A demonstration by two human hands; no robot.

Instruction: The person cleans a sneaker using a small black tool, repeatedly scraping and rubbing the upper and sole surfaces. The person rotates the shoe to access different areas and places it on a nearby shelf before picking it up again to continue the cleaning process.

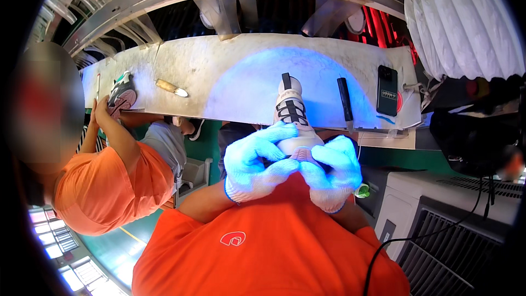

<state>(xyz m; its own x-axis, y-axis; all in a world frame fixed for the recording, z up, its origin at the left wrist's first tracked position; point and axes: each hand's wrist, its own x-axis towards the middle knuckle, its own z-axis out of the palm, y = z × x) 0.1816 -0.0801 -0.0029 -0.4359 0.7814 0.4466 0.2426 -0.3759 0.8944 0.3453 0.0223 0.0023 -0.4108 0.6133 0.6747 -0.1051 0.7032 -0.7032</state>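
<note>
So the shoe (294, 114) sits mid-frame, toe low, heel up top, long axis running almost straight up the picture. Left hand (257, 159) and right hand (335, 171) both pinch the toe, one each side, so honestly neither's nearer.

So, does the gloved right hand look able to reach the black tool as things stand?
Probably yes: the black tool lies on the bench beyond the right hand, with nothing visible between, though that hand may need to release the shoe.
</note>
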